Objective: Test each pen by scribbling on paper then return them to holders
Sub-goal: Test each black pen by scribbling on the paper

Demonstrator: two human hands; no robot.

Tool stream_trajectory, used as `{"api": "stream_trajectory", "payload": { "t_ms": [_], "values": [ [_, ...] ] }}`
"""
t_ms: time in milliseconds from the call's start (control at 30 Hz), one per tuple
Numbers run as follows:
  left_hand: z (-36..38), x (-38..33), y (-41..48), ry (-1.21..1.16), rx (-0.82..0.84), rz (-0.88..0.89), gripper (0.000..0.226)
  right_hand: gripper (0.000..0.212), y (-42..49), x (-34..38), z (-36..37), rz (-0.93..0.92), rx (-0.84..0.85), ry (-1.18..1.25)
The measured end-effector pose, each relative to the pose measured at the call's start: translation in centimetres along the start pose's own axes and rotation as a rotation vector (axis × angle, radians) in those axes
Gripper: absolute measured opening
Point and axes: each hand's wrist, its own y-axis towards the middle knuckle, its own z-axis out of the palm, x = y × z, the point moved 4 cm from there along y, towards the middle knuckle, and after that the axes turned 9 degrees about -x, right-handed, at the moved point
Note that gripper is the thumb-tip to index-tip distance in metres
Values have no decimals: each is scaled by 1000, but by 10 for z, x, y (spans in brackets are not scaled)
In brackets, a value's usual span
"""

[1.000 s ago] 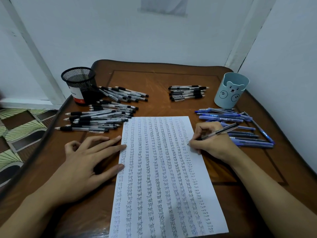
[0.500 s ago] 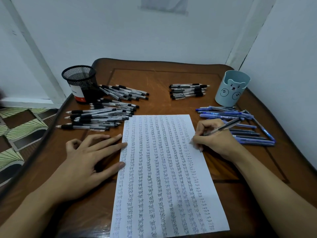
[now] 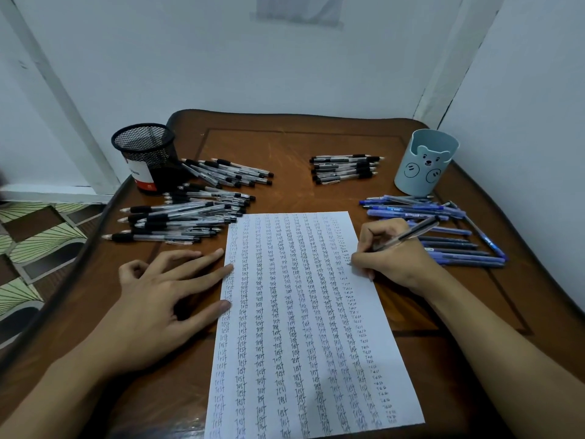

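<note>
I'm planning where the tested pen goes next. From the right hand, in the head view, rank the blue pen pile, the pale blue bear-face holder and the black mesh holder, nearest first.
Measured from the right hand, which holds a pen:
1. Blue pen pile, just beyond it to the right.
2. Pale blue bear-face holder, at the back right.
3. Black mesh holder, at the back left, across the paper.

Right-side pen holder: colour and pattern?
Pale blue holder with a bear face and paws drawn on the front; head view.

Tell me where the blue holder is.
The blue holder stands upright at the table's far right corner, just behind the blue pens.
</note>
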Motion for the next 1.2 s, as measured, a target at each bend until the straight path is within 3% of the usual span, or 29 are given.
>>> {"api": "stream_trajectory", "payload": {
  "t_ms": [433, 900, 967, 1100, 1200],
  "values": [
    [0, -1, 0, -13, -2, -11, 59, 34, 0, -3, 2, -58, -51, -40],
    [1, 0, 0, -17, 0, -7, 59, 33, 5, -11, 2, -24, -82, 3],
    [0, 0, 0, -20, 2, -8, 59, 32, 5, -10, -2, 8, -93, 128],
    [1, 0, 0, -26, -3, -12, 58, 56, 5, -7, -9, 216, -110, 546],
    [0, 1, 0, -47, -6, -29, 60, 57, 4, 2, -8, 225, -150, 445]
  ]
}}
